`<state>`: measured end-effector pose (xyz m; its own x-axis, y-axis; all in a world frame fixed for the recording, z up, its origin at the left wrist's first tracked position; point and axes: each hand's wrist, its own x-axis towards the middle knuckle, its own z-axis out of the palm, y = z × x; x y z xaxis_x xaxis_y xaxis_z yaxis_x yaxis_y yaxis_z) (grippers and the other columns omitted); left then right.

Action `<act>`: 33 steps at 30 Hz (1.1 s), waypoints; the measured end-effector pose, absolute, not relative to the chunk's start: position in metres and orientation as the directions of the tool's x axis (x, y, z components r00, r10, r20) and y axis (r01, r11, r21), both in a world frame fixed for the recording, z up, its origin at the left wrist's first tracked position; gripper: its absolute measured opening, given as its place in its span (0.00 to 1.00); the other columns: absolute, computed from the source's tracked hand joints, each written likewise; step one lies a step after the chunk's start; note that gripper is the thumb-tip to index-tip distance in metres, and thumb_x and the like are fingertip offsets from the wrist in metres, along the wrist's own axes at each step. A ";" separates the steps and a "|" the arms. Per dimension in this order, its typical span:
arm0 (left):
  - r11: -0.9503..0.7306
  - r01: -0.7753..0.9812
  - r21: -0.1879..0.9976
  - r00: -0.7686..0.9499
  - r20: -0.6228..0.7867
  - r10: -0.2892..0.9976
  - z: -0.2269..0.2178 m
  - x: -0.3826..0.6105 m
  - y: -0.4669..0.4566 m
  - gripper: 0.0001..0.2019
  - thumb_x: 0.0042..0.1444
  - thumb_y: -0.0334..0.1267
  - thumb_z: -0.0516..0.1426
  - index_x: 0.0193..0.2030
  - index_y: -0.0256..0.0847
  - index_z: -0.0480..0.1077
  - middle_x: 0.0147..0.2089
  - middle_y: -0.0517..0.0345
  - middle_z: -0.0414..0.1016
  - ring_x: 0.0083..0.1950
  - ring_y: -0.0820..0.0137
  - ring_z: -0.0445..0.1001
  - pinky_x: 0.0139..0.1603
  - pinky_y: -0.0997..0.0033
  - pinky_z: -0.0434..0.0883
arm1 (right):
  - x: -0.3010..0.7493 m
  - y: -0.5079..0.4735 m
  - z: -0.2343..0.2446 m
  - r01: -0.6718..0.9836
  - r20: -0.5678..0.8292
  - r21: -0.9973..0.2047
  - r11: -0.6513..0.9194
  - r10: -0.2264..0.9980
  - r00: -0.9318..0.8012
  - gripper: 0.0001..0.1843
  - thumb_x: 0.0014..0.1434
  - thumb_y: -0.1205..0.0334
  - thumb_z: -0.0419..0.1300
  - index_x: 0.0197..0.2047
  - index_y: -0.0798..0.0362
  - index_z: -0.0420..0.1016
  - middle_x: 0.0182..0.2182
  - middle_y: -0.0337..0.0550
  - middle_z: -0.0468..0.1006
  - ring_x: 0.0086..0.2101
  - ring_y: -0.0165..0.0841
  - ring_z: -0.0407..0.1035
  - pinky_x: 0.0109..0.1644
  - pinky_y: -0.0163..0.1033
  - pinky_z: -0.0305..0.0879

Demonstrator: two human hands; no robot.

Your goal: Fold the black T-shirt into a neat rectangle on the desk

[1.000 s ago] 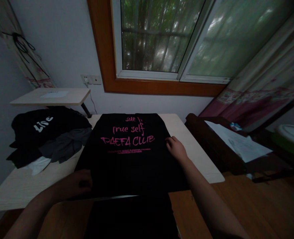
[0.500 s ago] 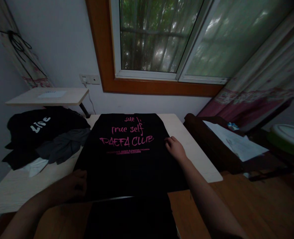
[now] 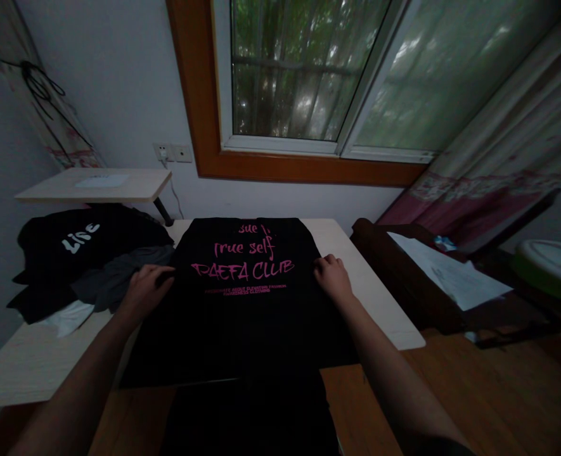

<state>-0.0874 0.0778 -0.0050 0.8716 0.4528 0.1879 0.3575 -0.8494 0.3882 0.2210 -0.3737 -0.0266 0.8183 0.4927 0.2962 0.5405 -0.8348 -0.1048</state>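
A black T-shirt (image 3: 246,329) with pink lettering lies spread flat on the pale table, its lower edge at the table's front. At the shirt's left side is my left hand (image 3: 148,290), thumb and forefinger slightly apart over the edge of the cloth. My right hand (image 3: 332,278) has its fingers curled closed on the shirt's right side, level with the large pink line of print. The tips of those fingers are partly hidden against the dark fabric.
A heap of dark clothes (image 3: 90,253) lies left, beneath a small raised shelf (image 3: 132,185). Pale tabletop (image 3: 380,304) shows right of the shirt. Beyond it stand a brown piece of furniture with white paper (image 3: 442,269) and a green-and-white round container (image 3: 551,269). A window is behind.
My left hand has moved up and forward along the shirt's left side, from near the bottom corner to about the print's level. My right hand stays nearly in place.
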 end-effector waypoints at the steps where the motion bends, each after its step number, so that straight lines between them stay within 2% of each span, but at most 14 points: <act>1: -0.835 0.413 0.364 0.840 0.201 0.503 -0.006 -0.077 0.078 0.22 0.63 0.48 0.52 0.58 0.42 0.73 0.56 0.43 0.72 0.61 0.52 0.69 0.67 0.49 0.60 | 0.222 -0.369 -0.026 0.515 0.313 -0.097 -0.851 0.466 0.828 0.14 0.66 0.62 0.56 0.51 0.50 0.79 0.48 0.56 0.74 0.47 0.48 0.66 0.49 0.48 0.66; 4: -0.795 0.528 0.298 0.772 0.221 0.596 -0.008 -0.050 0.071 0.23 0.64 0.46 0.50 0.61 0.40 0.71 0.60 0.39 0.67 0.64 0.48 0.65 0.67 0.47 0.58 | 0.224 -0.354 -0.024 0.444 0.330 -0.122 -0.888 0.386 0.862 0.17 0.65 0.63 0.56 0.55 0.50 0.78 0.53 0.59 0.71 0.49 0.51 0.64 0.47 0.51 0.67; 8: -0.748 0.610 0.263 0.711 0.235 0.663 -0.009 -0.033 0.055 0.24 0.67 0.45 0.48 0.64 0.39 0.68 0.63 0.34 0.63 0.61 0.44 0.67 0.59 0.47 0.65 | 0.225 -0.335 -0.023 0.349 0.297 -0.149 -0.925 0.294 0.908 0.21 0.67 0.64 0.52 0.60 0.50 0.74 0.56 0.61 0.68 0.50 0.52 0.64 0.46 0.51 0.67; 12: -0.697 0.681 0.226 0.658 0.228 0.717 -0.016 -0.033 0.046 0.24 0.68 0.46 0.47 0.68 0.43 0.64 0.62 0.38 0.63 0.53 0.51 0.75 0.49 0.55 0.71 | 0.220 -0.329 -0.024 0.298 0.305 -0.091 -0.950 0.258 0.917 0.23 0.70 0.64 0.47 0.65 0.52 0.68 0.53 0.60 0.67 0.49 0.48 0.66 0.46 0.47 0.68; 15: -0.663 0.723 0.194 0.637 0.182 0.749 -0.022 -0.036 0.047 0.24 0.69 0.49 0.46 0.69 0.48 0.62 0.61 0.42 0.65 0.46 0.55 0.78 0.44 0.57 0.73 | 0.216 -0.333 -0.024 0.254 0.255 -0.059 -0.965 0.231 0.939 0.24 0.72 0.64 0.42 0.67 0.52 0.65 0.51 0.57 0.66 0.42 0.42 0.72 0.41 0.44 0.69; 18: -0.673 0.724 0.149 0.657 0.148 0.739 -0.026 -0.040 0.051 0.24 0.70 0.49 0.44 0.68 0.50 0.63 0.60 0.44 0.68 0.43 0.56 0.79 0.43 0.56 0.73 | 0.213 -0.339 -0.023 0.221 0.195 -0.034 -0.975 0.210 0.958 0.25 0.73 0.63 0.39 0.67 0.51 0.63 0.51 0.55 0.66 0.37 0.38 0.74 0.38 0.42 0.69; 26: -0.734 0.671 0.107 0.717 0.158 0.679 -0.033 -0.058 0.050 0.23 0.71 0.48 0.43 0.68 0.51 0.64 0.57 0.47 0.77 0.47 0.58 0.79 0.46 0.60 0.73 | 0.205 -0.353 -0.023 0.196 0.143 -0.017 -0.980 0.192 0.971 0.25 0.74 0.60 0.37 0.67 0.50 0.63 0.50 0.55 0.68 0.37 0.40 0.76 0.39 0.43 0.69; 33: -0.750 0.659 0.053 0.732 0.182 0.656 -0.029 -0.072 0.043 0.23 0.71 0.46 0.44 0.68 0.52 0.66 0.53 0.46 0.79 0.40 0.59 0.79 0.42 0.60 0.73 | 0.201 -0.363 -0.023 0.204 0.141 -0.010 -0.979 0.201 0.969 0.24 0.74 0.59 0.39 0.67 0.49 0.64 0.50 0.55 0.68 0.37 0.38 0.75 0.40 0.43 0.69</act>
